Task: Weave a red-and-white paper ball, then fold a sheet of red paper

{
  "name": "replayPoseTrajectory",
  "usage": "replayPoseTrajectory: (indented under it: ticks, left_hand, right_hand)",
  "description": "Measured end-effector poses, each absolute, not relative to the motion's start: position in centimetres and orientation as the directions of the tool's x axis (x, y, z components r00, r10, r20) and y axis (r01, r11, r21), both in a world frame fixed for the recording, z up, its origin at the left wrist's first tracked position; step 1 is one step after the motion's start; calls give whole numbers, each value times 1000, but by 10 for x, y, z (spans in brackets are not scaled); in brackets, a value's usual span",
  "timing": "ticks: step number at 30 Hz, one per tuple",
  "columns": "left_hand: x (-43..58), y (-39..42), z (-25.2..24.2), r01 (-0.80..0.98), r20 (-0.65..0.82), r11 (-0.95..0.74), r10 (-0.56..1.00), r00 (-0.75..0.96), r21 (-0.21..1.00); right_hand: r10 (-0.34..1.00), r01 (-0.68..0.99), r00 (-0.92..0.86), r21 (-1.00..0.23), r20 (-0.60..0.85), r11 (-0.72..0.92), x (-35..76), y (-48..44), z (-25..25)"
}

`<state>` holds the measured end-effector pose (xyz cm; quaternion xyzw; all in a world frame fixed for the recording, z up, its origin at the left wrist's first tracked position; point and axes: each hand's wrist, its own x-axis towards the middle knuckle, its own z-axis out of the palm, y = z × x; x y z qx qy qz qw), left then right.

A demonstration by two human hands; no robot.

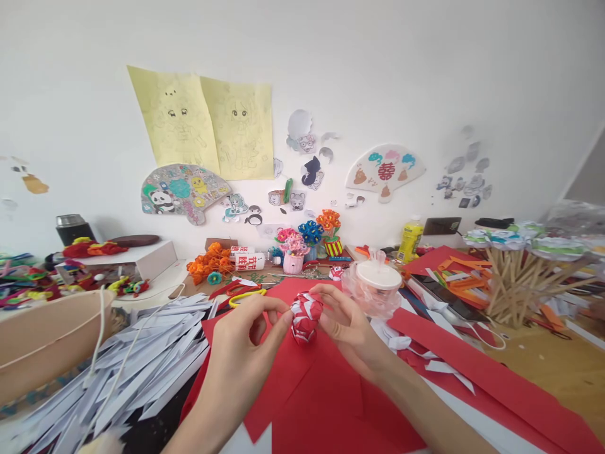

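A small red and white paper ball (305, 317), woven from strips, is held up over a red paper sheet (326, 403). My left hand (246, 343) pinches its left side with thumb and forefinger. My right hand (341, 318) grips its right side, fingers curled round it. Both hands are closed on the ball, above the middle of the table.
White paper strips (142, 366) lie heaped at the left beside a tan bowl (42, 340). A clear lidded cup (375, 287) stands just behind my right hand. Yellow-handled scissors (246, 295), paper flowers (312, 243), a yellow bottle (410, 238) and wooden sticks (513, 287) crowd the back and right.
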<state>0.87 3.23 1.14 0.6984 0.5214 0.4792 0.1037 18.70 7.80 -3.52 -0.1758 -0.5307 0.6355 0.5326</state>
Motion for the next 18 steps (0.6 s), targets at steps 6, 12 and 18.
replayPoseTrajectory:
  ticks: [6, 12, 18]
  left_hand:
    - [9, 33, 12, 564, 458, -385, 889, 14, 730]
    - [5, 35, 8, 484, 342, -309, 940, 22, 818]
    - [6, 32, 11, 611, 479, -403, 877, 43, 682]
  right_hand:
    - [854, -466, -374, -869, 363, 165, 187, 78, -35]
    - [834, -453, -400, -873, 381, 181, 187, 78, -32]
    - [832, -440, -403, -878, 381, 189, 188, 76, -31]
